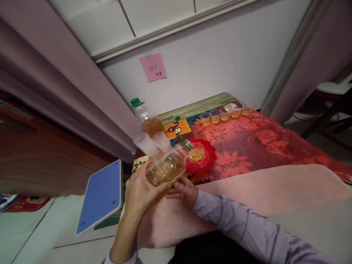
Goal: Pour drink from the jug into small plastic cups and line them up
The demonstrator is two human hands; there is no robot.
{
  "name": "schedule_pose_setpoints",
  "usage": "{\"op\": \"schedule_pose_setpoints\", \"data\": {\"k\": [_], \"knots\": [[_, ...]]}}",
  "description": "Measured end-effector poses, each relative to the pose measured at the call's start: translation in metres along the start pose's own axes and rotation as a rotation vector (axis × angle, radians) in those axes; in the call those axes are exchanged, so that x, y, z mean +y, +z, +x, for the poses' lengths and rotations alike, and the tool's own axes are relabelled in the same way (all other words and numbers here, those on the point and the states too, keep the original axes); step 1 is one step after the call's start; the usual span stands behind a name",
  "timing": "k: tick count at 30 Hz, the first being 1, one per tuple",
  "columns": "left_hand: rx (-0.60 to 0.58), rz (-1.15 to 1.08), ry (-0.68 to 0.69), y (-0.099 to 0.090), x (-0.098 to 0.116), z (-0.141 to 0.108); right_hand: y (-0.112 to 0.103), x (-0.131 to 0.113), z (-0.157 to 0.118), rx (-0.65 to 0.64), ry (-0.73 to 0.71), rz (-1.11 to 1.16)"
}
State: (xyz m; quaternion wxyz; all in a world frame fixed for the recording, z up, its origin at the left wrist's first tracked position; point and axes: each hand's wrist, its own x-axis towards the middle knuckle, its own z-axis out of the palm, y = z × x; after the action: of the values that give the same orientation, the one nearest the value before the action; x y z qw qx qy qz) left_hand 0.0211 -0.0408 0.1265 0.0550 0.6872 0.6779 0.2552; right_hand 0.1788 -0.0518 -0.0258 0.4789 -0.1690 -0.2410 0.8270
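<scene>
A clear plastic bottle (167, 167) with pale amber liquid is tilted, its mouth at a small clear cup (197, 149). My left hand (144, 187) is wrapped round the bottle's base end. Below the bottle my right hand (185, 190) has its thumb and fingers closed against the underside, partly hidden. That cup holds some amber liquid and stands on a red scalloped plate (210, 163). A green cap strap hangs at the bottle's neck. Behind the bottle are two stacks of clear cups (145, 144).
A larger bottle (150, 123) with a green cap, partly filled with brown liquid, stands at the back left. Several cups (216, 116) of amber liquid form a row along the far side. A green cap (177, 118) lies on the patterned cloth (233, 146). A blue board (101, 194) is at left.
</scene>
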Motion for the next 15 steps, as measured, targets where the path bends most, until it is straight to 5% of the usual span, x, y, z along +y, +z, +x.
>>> {"op": "schedule_pose_setpoints", "data": {"k": [8,15], "knots": [[0.206,-0.550,-0.171,0.016,-0.051,-0.009,-0.003,-0.003,0.007,0.128,-0.053,0.015],[0.481,-0.888,-0.152,0.072,-0.085,-0.020,-0.008,-0.002,-0.001,-0.114,0.071,-0.218]]}}
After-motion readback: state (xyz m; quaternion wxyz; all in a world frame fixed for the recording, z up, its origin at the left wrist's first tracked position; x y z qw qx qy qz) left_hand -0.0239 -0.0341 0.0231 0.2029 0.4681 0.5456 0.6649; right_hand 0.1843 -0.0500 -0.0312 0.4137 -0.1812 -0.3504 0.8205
